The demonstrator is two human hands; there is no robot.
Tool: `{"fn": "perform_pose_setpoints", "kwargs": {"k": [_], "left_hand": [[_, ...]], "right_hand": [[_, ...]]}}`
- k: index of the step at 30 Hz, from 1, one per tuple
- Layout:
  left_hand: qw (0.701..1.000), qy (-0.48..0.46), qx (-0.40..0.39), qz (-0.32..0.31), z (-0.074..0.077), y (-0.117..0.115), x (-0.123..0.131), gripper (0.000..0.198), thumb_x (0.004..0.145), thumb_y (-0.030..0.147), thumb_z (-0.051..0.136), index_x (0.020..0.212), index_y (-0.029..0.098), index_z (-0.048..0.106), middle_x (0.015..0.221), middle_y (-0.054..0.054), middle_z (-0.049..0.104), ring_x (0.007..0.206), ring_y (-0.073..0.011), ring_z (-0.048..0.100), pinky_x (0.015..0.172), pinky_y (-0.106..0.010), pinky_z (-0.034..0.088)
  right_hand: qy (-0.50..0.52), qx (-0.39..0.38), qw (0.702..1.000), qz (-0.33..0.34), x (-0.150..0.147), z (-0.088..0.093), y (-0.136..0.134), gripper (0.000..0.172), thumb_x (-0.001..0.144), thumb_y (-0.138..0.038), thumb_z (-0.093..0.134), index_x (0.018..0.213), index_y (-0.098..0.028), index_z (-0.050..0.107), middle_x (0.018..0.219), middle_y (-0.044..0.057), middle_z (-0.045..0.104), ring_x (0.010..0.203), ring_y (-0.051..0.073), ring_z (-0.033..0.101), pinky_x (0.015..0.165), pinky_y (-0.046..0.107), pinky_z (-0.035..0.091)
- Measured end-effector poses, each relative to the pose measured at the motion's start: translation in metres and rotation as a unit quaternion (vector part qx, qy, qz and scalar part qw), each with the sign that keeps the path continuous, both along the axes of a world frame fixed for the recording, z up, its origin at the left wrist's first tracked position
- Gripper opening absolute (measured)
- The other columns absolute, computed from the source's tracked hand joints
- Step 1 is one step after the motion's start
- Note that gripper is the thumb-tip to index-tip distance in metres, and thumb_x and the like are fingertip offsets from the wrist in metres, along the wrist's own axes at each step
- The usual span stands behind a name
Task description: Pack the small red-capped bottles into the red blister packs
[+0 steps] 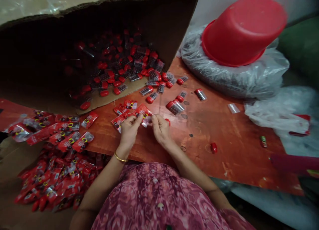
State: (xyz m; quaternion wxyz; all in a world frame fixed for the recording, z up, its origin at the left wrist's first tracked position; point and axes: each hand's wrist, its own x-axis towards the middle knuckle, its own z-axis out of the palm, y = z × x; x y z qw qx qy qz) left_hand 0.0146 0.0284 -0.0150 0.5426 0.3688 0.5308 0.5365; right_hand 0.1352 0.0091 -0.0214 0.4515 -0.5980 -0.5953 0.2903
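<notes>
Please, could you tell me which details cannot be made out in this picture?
All in the head view:
Small red printed packet between the hands: partly covered by the left hand; its print is blurred.
Right hand: blur hides whether its fingers pinch the packet.
Large brown cardboard box: shadow hides its back.
Upturned red plastic bucket: hides what is beneath.
Long maroon object: cut off by the right edge.

Packets: red, printed in black and yellow. Small containers: red ends, clear bodies showing rows of dark dots. Counter: mottled reddish-orange, marked with dark round spots. Bucket: plain red. Cardboard box: brown. Garment: purple-pink, paler swirling pattern, whitish buttons. Bangle: gold-coloured.
</notes>
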Motion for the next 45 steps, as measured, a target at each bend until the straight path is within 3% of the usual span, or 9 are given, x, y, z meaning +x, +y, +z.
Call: {"fn": "perform_pose_setpoints", "kwargs": {"k": [6,10,15,19,22,25,29,38,45], "left_hand": [[0.995,-0.081,-0.051,0.039,0.005,0.002,-0.006,0.039,0.049,0.044,0.082,0.056,0.014,0.058,0.053,0.004,0.058,0.046,-0.0057,0.048,0.046,-0.018,0.035],[0.99,-0.091,-0.098,0.037,0.009,0.0,-0.003,0.041,0.047,0.046,0.082,0.056,0.014,0.057,0.054,0.003,0.059,0.048,-0.0065,0.051,0.048,-0.019,0.038],[0.991,-0.082,-0.09,0.046,0.008,-0.002,0.007,0.04,0.048,0.044,0.082,0.053,0.015,0.055,0.051,0.005,0.057,0.05,-0.0069,0.051,0.052,-0.02,0.039],[0.985,-0.117,-0.119,0.033,0.012,-0.003,0.009,0.038,0.048,0.041,0.083,0.057,0.015,0.057,0.053,0.004,0.059,0.05,-0.0077,0.053,0.05,-0.02,0.04],[0.976,-0.148,-0.157,0.012,0.015,-0.004,0.008,0.038,0.047,0.04,0.084,0.061,0.016,0.058,0.055,0.004,0.06,0.051,-0.0085,0.055,0.049,-0.02,0.042],[0.97,-0.163,-0.18,-0.018,0.018,-0.006,0.008,0.04,0.048,0.042,0.084,0.062,0.016,0.057,0.055,0.003,0.061,0.05,-0.0084,0.056,0.048,-0.019,0.041],[0.975,-0.139,-0.167,-0.043,0.02,-0.009,0.009,0.042,0.046,0.046,0.084,0.06,0.016,0.057,0.055,0.002,0.061,0.051,-0.0087,0.055,0.049,-0.019,0.041],[0.99,-0.074,-0.068,-0.102,0.021,-0.016,0.009,0.044,0.055,0.051,0.077,0.05,0.015,0.053,0.046,0.007,0.048,0.046,-0.0055,0.04,0.049,-0.02,0.033],[0.993,-0.086,-0.081,-0.029,0.021,-0.012,0.012,0.041,0.048,0.048,0.081,0.051,0.014,0.057,0.049,0.005,0.055,0.049,-0.0059,0.045,0.053,-0.021,0.035]], "right_hand": [[-0.319,-0.044,0.946,-0.028,0.037,-0.013,-0.031,0.03,0.088,-0.038,0.047,0.101,-0.016,0.063,0.089,0.012,0.062,0.078,0.022,0.055,0.066,0.032,0.041],[-0.337,0.022,0.941,0.017,0.062,-0.026,-0.054,0.024,0.087,-0.027,0.047,0.102,-0.019,0.063,0.101,0.012,0.06,0.091,0.024,0.055,0.076,0.036,0.042],[-0.364,0.02,0.924,-0.116,0.067,-0.03,-0.058,0.055,0.079,-0.058,0.053,0.111,-0.013,0.056,0.103,0.017,0.06,0.094,0.03,0.054,0.078,0.041,0.041],[-0.405,-0.04,0.903,-0.14,0.06,-0.031,-0.05,0.043,0.085,-0.051,0.047,0.099,-0.011,0.059,0.098,0.021,0.061,0.087,0.031,0.053,0.071,0.042,0.04],[-0.317,-0.05,0.939,-0.122,0.061,-0.03,-0.049,0.028,0.085,-0.041,0.047,0.087,-0.015,0.058,0.087,0.015,0.062,0.078,0.027,0.053,0.068,0.039,0.041],[-0.079,-0.064,0.991,-0.082,0.063,-0.019,-0.052,0.023,0.084,-0.042,0.049,0.084,-0.02,0.053,0.07,0.003,0.057,0.06,0.018,0.05,0.058,0.032,0.042],[0.197,-0.106,0.975,0.008,0.059,0.009,-0.057,0.027,0.08,-0.048,0.057,0.086,-0.022,0.054,0.062,-0.004,0.052,0.045,0.011,0.046,0.045,0.025,0.04],[0.194,-0.115,0.974,0.027,0.047,0.027,-0.052,0.027,0.075,-0.045,0.063,0.08,-0.02,0.055,0.059,-0.004,0.051,0.046,0.009,0.041,0.044,0.022,0.034],[0.181,-0.111,0.975,0.061,0.049,0.026,-0.062,0.024,0.077,-0.042,0.062,0.081,-0.02,0.057,0.06,-0.003,0.053,0.049,0.01,0.043,0.046,0.023,0.035]]}}
